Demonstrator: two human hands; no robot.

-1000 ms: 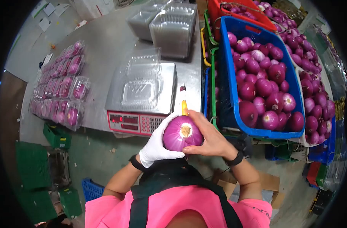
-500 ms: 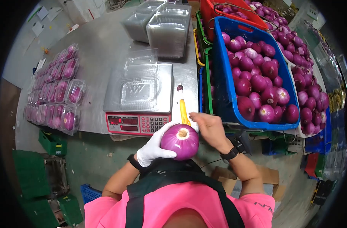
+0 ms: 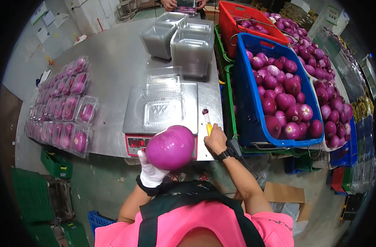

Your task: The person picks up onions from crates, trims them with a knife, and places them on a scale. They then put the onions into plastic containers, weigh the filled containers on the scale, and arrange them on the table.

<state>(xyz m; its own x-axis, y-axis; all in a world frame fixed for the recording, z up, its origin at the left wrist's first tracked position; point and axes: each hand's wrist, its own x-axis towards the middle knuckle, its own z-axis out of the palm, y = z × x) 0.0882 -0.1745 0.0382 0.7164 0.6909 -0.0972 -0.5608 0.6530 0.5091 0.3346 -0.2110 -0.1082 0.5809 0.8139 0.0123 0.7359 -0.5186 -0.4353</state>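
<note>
Purple-red onion (image 3: 170,147), big, round and peeled smooth, is being held up in front of the digital scale (image 3: 135,113), overlapping its red keypad face from this view.

Bare steel table (image 3: 114,57) is carrying the scale at its near edge.

Blue plastic crate (image 3: 240,99), right of the scale and off the table edge, is brimming with loose red onions (image 3: 284,99). A red plastic basket (image 3: 237,16) is sitting beyond it, further from the scale.

Packed clear trays of onions (image 3: 68,103) are lying in rows well left of the scale. Stacks of empty clear plastic clamshells (image 3: 192,45) are standing behind the scale.

One open clear clamshell (image 3: 163,108) is resting on the scale's steel platform, lid folded back.

Left hand (image 3: 150,173), in a white glove, is cupping the onion from below, fingers spreading up around its underside and gripping it.

Right hand (image 3: 216,140), bare, with a black wristband, is resting at the table edge just right of the scale, fingers curling round the near end of the yellow-handled knife (image 3: 208,123).

The knife is lying flat on the table beside the scale, blade pointing away, with a small purple scrap (image 3: 205,111) sticking at the tip.
</note>
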